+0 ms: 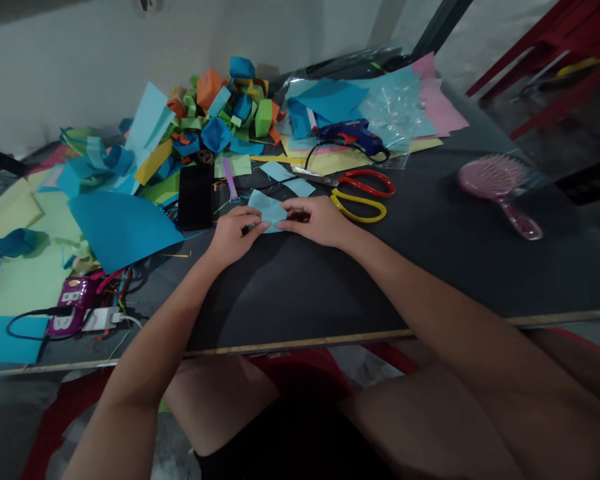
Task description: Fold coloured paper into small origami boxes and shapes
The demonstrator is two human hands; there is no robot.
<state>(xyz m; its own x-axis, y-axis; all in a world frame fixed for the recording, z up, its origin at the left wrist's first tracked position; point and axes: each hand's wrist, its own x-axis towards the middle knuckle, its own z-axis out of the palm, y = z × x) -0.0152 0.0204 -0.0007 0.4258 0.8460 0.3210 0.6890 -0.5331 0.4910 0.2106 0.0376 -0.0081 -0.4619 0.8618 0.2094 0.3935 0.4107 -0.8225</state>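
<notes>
We press a small light-blue paper piece [269, 212] flat on the tabletop [430, 267], left hand [234, 235] and right hand [316, 221] pinching its opposite edges; uneven finger pressure could, we judge, skew its fold or tear it.

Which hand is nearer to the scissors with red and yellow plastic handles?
Right. The right hand lies just left of the red-and-yellow-handled scissors; the left hand sits farther left, beyond the light blue paper piece.
</notes>
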